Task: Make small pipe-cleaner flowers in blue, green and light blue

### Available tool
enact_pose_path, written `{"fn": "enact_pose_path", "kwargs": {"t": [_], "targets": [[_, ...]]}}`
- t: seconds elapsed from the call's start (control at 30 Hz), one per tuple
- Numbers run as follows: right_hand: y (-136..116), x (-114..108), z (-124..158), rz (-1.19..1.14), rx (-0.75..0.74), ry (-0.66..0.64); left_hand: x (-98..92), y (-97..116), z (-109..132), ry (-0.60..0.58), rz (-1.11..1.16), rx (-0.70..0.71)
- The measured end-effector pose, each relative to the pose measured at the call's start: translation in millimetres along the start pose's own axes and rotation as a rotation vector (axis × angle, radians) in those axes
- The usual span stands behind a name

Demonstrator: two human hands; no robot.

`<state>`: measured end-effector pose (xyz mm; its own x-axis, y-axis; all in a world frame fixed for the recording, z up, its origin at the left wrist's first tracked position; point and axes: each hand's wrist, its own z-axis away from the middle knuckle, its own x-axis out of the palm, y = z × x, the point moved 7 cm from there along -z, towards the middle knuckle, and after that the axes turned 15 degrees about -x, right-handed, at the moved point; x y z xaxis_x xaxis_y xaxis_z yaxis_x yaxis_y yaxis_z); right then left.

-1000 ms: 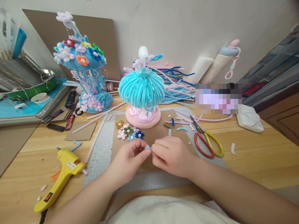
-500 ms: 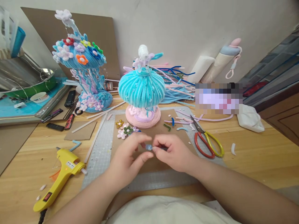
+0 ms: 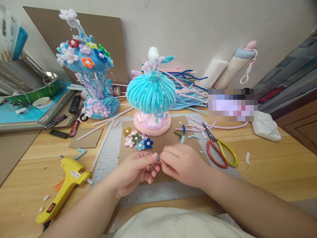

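Note:
Between my two hands is a small blue chenille stem piece [image 3: 158, 159], mostly hidden by fingertips. My left hand [image 3: 136, 170] pinches it between thumb and forefinger, the other fingers loosely curled. Closed at its other side is my right hand [image 3: 183, 162], its fingertips pressed together and almost touching the left thumb. Just beyond the hands lies a cluster of chenille flowers, among them a dark blue flower [image 3: 148, 143], a light blue flower [image 3: 140, 145] and a green flower [image 3: 136, 138]. Behind them stands a turquoise chenille dome [image 3: 151, 92] on a round pink base [image 3: 152, 129].
A yellow glue gun [image 3: 66, 185] lies at left; scissors [image 3: 218, 145] with red and yellow handles lie at right. A flower-covered blue chenille jellyfish [image 3: 85, 59] stands back left. Bundled chenille stems [image 3: 189, 99] lie behind the dome. Cardboard [image 3: 158, 177] covers part of the grey cutting mat [image 3: 104, 158].
My left hand has turned and drawn lower, its thumb now on top of the blue piece, uncovering the blue flowers. My right hand's fingers have curled further over. The view has shifted slightly.

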<state>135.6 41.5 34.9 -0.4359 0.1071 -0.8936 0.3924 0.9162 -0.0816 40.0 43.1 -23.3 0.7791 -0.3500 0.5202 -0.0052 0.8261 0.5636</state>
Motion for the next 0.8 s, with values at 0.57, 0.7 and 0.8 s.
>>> {"fn": "enact_pose_path", "kwargs": {"t": [0.57, 0.7, 0.8], "targets": [[22, 38, 17, -1.214, 0.812, 0.210, 15.3, 30, 32, 0.540, -0.932, 0.751], [20, 28, 12, -1.222, 0.694, 0.179, 18.0, 31, 35, 0.458, -0.919, 0.831], [18, 1, 5, -0.677, 0.384, 0.196, 3.5, 28, 22, 0.348, -0.576, 0.616]]}}
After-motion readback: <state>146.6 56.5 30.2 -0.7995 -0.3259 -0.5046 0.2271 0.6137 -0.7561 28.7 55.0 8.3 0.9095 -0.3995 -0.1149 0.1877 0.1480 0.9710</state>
